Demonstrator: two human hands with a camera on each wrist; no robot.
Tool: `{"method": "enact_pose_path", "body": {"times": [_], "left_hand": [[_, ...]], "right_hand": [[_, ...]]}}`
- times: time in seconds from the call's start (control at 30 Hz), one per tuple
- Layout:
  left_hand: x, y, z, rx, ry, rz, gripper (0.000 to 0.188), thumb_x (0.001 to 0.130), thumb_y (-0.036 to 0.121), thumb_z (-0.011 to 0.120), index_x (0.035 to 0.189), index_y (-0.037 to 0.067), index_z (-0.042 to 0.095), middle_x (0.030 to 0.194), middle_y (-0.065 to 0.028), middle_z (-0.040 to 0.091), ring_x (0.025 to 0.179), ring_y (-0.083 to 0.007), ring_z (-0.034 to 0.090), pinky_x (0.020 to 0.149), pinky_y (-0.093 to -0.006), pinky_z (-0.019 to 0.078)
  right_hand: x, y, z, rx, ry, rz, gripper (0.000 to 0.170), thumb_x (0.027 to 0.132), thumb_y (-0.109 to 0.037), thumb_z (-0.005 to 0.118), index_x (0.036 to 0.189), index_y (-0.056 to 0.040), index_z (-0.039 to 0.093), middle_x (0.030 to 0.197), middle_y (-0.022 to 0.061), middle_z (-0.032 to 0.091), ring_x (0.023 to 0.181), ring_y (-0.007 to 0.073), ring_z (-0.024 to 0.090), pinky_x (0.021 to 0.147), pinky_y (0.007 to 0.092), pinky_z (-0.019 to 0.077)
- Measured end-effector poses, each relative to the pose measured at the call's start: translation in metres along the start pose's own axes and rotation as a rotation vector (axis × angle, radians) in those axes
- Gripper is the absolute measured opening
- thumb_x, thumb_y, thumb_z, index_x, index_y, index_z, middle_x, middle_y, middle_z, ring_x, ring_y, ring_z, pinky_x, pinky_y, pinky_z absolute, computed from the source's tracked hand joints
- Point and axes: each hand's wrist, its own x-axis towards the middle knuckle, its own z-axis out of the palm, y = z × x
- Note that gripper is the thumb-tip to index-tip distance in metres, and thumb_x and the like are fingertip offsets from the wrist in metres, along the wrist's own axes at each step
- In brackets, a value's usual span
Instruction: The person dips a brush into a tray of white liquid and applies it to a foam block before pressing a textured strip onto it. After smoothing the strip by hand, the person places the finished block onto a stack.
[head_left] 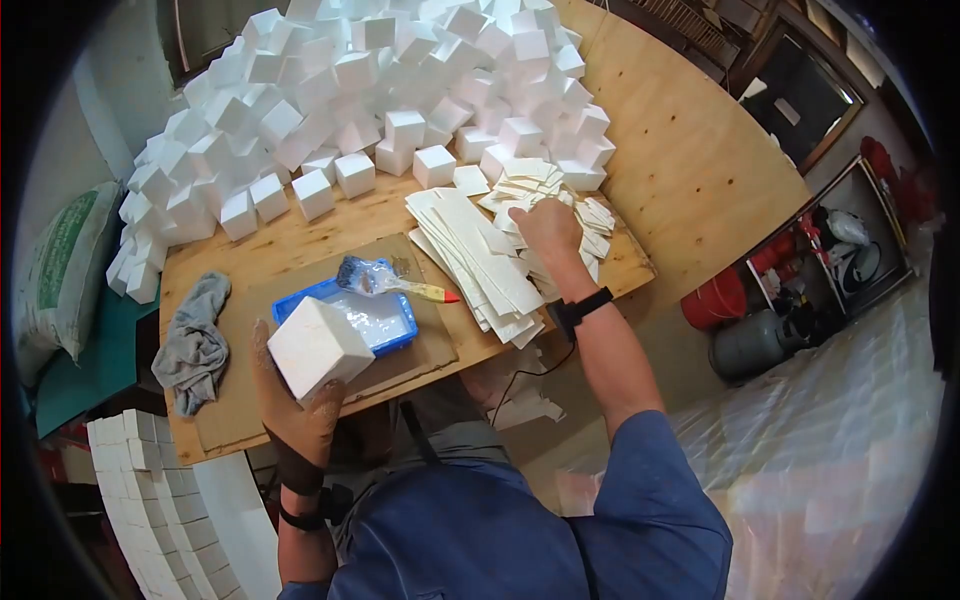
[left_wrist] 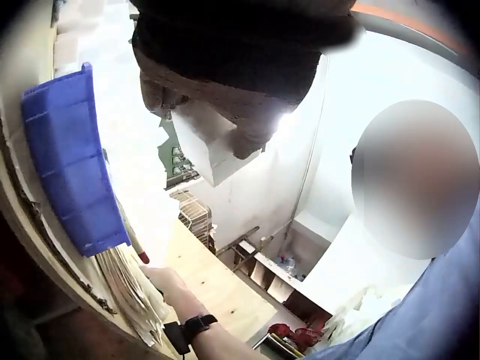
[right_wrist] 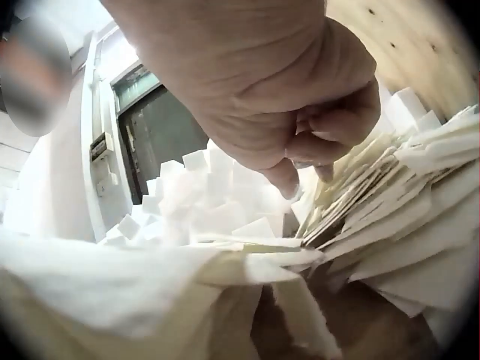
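In a brown, stained glove, the left hand grips a white block from beneath and the side, beside a blue tray of whitish liquid. The left wrist view shows the block under the gloved fingers. Across the tray's rim lies a brush. My bare right hand is at a heap of small cream paper pieces. Its fingers are curled, thumb and fingertips pinching at the edges of the pieces; how many are pinched is hidden.
White blocks are piled high along the table's back. Long paper strips lie right of the tray, a grey cloth at the left. The wooden table has cardboard under the tray. A cable hangs from the right wrist.
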Motion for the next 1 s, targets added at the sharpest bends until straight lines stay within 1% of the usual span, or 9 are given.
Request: {"method": "enact_pose_path", "body": {"times": [0.17,0.27,0.3,0.4,0.57,0.7,0.8,0.93,1.0], "left_hand": [[-0.001,-0.01,-0.021,0.005,0.071,0.029,0.106,0.09,0.027,0.082,0.176,-0.002,0.028,0.163,-0.0207,0.053,0.144,-0.0304,0.058,0.122,-0.0431,0.047],[0.004,-0.01,-0.03,-0.138,0.112,0.023,0.105,0.094,0.036,0.081,0.177,-0.002,0.029,0.162,-0.0205,0.054,0.143,-0.0305,0.059,0.121,-0.0433,0.0477],[0.003,-0.009,-0.032,-0.208,0.127,0.018,0.105,0.096,0.04,0.081,0.177,-0.001,0.029,0.162,-0.0204,0.054,0.142,-0.0305,0.06,0.12,-0.0434,0.0481],[0.005,-0.007,-0.029,-0.272,0.167,0.014,0.102,0.099,0.043,0.079,0.177,-0.001,0.029,0.162,-0.0198,0.054,0.14,-0.0308,0.061,0.12,-0.0441,0.0488],[0.001,-0.01,-0.037,-0.336,0.207,0.027,0.096,0.103,0.04,0.075,0.177,0.0,0.029,0.163,-0.0188,0.054,0.141,-0.0308,0.06,0.119,-0.0455,0.0489],[-0.011,-0.015,-0.061,-0.403,0.285,0.026,0.09,0.106,0.037,0.072,0.176,0.0,0.03,0.164,-0.0184,0.053,0.143,-0.0306,0.058,0.121,-0.0454,0.0463],[-0.019,-0.038,-0.073,-0.453,0.291,-0.012,0.08,0.11,0.035,0.066,0.174,0.001,0.033,0.165,-0.0181,0.052,0.147,-0.0324,0.056,0.125,-0.0469,0.0431],[-0.017,-0.046,-0.066,-0.501,0.243,0.022,0.07,0.114,0.032,0.06,0.172,0.002,0.036,0.166,-0.0177,0.051,0.15,-0.0339,0.054,0.128,-0.0491,0.0412],[-0.02,-0.044,-0.072,-0.493,0.241,0.038,0.067,0.116,0.031,0.059,0.172,0.002,0.036,0.167,-0.0175,0.051,0.15,-0.0342,0.054,0.128,-0.0499,0.041]], "right_hand": [[0.004,0.021,0.008,0.458,0.062,-0.049,0.048,0.095,-0.05,0.08,0.104,-0.0034,0.088,0.104,0.0213,0.084,0.088,0.0389,0.08,0.083,0.0477,0.0623],[-0.011,0.019,-0.022,0.9,-0.065,0.205,0.047,0.091,-0.05,0.083,0.102,-0.0039,0.088,0.099,0.0189,0.085,0.084,0.0351,0.081,0.082,0.0437,0.0622],[-0.008,0.015,-0.021,0.896,-0.068,0.203,0.047,0.091,-0.05,0.083,0.102,-0.0039,0.088,0.099,0.0189,0.085,0.084,0.0351,0.081,0.082,0.0437,0.0622],[-0.004,0.01,-0.016,0.195,0.075,-0.008,0.044,0.091,-0.046,0.083,0.098,-0.0031,0.088,0.095,0.0182,0.084,0.082,0.0339,0.081,0.079,0.0437,0.0616],[0.004,-0.001,0.007,0.06,0.08,-0.087,0.046,0.092,-0.048,0.082,0.093,-0.0021,0.087,0.091,0.0198,0.083,0.085,0.0353,0.081,0.079,0.0472,0.0612],[0.001,-0.003,-0.006,0.46,0.173,-0.039,0.049,0.093,-0.051,0.079,0.094,-0.0034,0.087,0.094,0.0205,0.084,0.09,0.0386,0.081,0.084,0.0509,0.0618],[-0.002,-0.009,-0.014,0.023,0.042,-0.024,0.045,0.093,-0.048,0.077,0.096,-0.0038,0.087,0.094,0.0205,0.084,0.092,0.0369,0.082,0.085,0.0506,0.062],[0.016,-0.001,0.024,-0.154,0.012,-0.098,0.046,0.093,-0.053,0.077,0.099,-0.0095,0.089,0.092,0.0193,0.083,0.09,0.0405,0.081,0.081,0.0507,0.0634],[0.015,0.016,0.028,-0.006,0.037,-0.096,0.046,0.094,-0.053,0.076,0.099,-0.0091,0.089,0.094,0.0195,0.083,0.09,0.0408,0.081,0.082,0.0508,0.0636]]}}
